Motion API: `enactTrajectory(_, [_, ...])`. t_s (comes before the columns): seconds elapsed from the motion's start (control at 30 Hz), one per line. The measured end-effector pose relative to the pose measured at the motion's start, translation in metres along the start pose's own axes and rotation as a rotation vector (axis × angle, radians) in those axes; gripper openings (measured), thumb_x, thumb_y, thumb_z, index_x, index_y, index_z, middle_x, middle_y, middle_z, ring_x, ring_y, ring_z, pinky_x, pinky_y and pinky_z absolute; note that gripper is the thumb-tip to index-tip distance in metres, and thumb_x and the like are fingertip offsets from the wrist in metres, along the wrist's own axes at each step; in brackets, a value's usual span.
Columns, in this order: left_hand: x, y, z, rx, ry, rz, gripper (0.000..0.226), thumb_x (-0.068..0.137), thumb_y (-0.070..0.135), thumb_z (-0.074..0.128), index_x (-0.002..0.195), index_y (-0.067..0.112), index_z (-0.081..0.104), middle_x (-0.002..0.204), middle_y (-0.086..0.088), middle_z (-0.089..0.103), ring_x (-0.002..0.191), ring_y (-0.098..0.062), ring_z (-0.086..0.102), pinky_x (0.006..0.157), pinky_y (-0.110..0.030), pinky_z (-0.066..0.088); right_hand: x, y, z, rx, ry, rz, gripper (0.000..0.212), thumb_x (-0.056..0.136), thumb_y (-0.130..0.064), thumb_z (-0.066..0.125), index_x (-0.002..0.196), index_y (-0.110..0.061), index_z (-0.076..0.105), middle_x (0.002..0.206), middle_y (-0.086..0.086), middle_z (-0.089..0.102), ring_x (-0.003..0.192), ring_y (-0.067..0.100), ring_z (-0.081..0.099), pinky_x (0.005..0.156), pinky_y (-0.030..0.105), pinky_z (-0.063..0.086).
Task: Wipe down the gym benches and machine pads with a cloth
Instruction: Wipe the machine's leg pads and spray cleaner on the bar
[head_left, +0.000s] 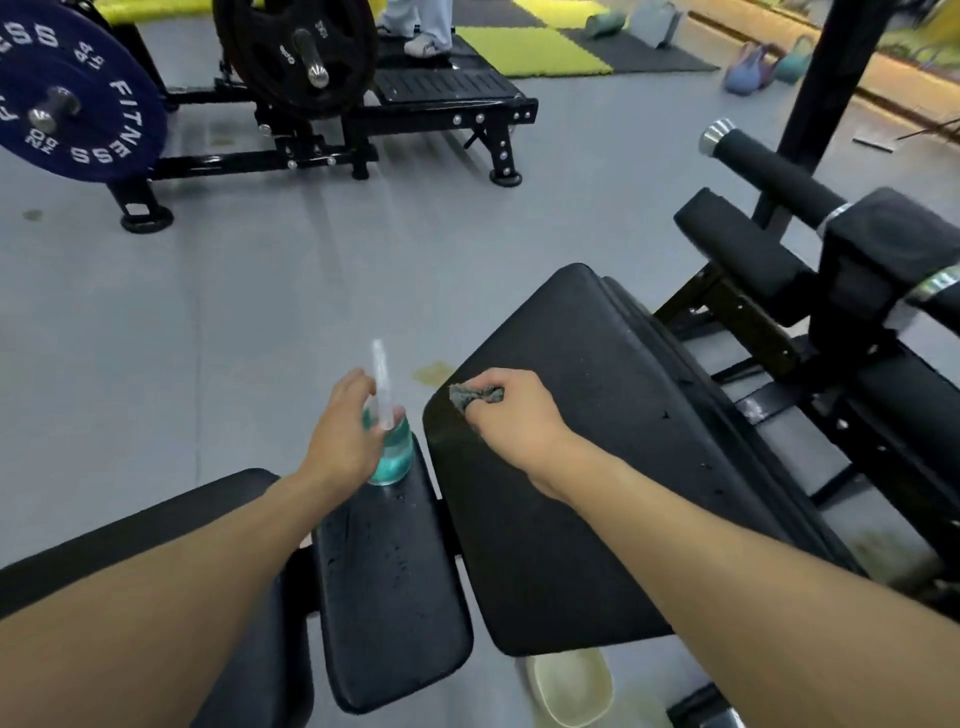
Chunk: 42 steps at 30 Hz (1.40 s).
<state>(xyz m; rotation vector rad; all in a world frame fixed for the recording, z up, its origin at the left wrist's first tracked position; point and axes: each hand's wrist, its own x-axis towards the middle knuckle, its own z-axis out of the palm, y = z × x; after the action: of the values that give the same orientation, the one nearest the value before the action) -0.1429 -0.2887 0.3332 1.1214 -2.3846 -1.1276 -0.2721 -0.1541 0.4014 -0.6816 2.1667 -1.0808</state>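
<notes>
Grey crumpled cloth (475, 396) is squeezed in the right hand (511, 415), fingers curled tight round it, at the left edge of the big black padded bench (597, 441). Just left of that grip, the left hand (340, 421) curls beside a teal see-through spray bottle (395, 457) (its top is blurry) standing on a small black pad (389, 597). I cannot tell if it holds the bottle.

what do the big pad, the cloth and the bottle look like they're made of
The big pad: black vinyl or faux leather, probably; smooth and faintly glossy. The cloth in the right hand: soft grey fabric, maybe microfibre; it bunches into folds. The bottle: translucent teal plastic, likely; light shows through.
</notes>
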Motion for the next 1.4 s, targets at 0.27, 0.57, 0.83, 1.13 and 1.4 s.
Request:
enactTrajectory(0.27, [-0.071,0.147,0.057,-0.103,-0.003,0.277,0.029,0.103,0.044,0.040,0.105,0.017,0.048,0.092,-0.006,0.058,0.084,-0.028,0.061,0.072,-0.044,0.047,-0.086,0.039,-0.123,-0.080,0.218,-0.114,0.020,0.090,-0.014,0.060,0.098,-0.026,0.073,0.088,-0.004,0.068,0.083,0.017,0.063,0.063,0.027,0.050])
enactTrajectory(0.57, [-0.177,0.318,0.218,-0.559,-0.284,0.354,0.046,0.099,0.035,0.042,0.133,0.005,0.052,0.079,-0.005,0.059,0.066,-0.007,0.049,0.066,-0.029,0.042,-0.190,0.129,-0.290,-0.389,0.564,-0.050,0.022,0.085,-0.014,0.058,0.097,-0.026,0.072,0.092,-0.006,0.069,0.089,0.015,0.063,0.077,0.030,0.050])
enactTrajectory(0.83, [-0.186,0.305,0.332,-0.805,-0.269,0.239,0.013,0.091,0.028,0.055,0.089,0.015,0.053,0.075,-0.007,0.058,0.062,-0.022,0.069,0.066,-0.051,0.061,-0.188,0.213,-0.322,-0.597,0.645,-0.049,0.067,0.093,-0.018,0.055,0.151,-0.027,0.024,0.139,0.008,0.029,0.107,0.029,0.054,0.097,0.040,0.048])
enactTrajectory(1.13, [-0.165,0.270,0.402,-0.883,-0.144,0.461,0.046,0.089,0.039,0.046,0.131,0.029,0.060,0.113,0.007,0.068,0.097,-0.020,0.065,0.087,-0.040,0.055,-0.152,0.269,-0.302,-0.712,0.799,-0.113,0.085,0.093,-0.024,0.058,0.157,-0.023,0.003,0.158,0.001,0.008,0.121,0.028,0.047,0.088,0.032,0.043])
enactTrajectory(1.4, [-0.163,0.278,0.403,-1.016,-0.122,0.402,0.037,0.106,0.032,0.039,0.138,0.017,0.052,0.090,0.017,0.052,0.083,-0.006,0.042,0.066,-0.019,0.028,-0.143,0.262,-0.297,-0.640,0.954,-0.107,0.071,0.090,-0.018,0.058,0.151,-0.023,0.022,0.141,0.003,0.027,0.115,0.026,0.047,0.098,0.036,0.045])
